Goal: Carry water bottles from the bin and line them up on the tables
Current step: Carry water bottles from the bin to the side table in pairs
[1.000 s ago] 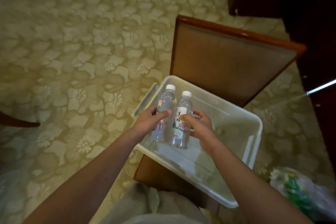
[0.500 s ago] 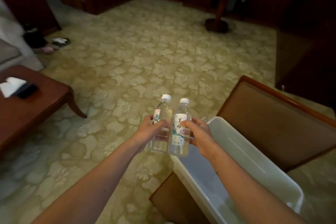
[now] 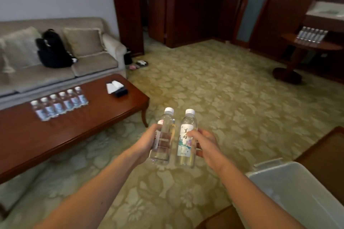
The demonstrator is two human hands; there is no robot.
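Note:
I hold two clear water bottles upright over the carpet, side by side. My left hand (image 3: pixel 147 140) grips the left bottle (image 3: pixel 163 135). My right hand (image 3: pixel 203 143) grips the right bottle (image 3: pixel 186 139), which has a white label with a blue picture. The white plastic bin (image 3: pixel 297 195) sits at the lower right on a wooden chair, and its visible part holds nothing. A row of several bottles (image 3: pixel 59 105) stands on the long wooden coffee table (image 3: pixel 55 139) at the left. Another row of bottles (image 3: pixel 311 36) stands on a round table (image 3: pixel 316 46) at the far right.
A tissue box (image 3: pixel 117 88) lies on the coffee table. Behind it is a beige sofa (image 3: pixel 89 65) with a black bag (image 3: pixel 53 52). Slippers (image 3: pixel 138 64) lie by the sofa's end. Patterned carpet (image 3: pixel 214 89) stretches between the tables. Dark wooden doors line the far wall.
Both hands lifted the two bottles out of the bin. The view swung up and left, so the bin slid to the lower right and the coffee table and sofa came into sight.

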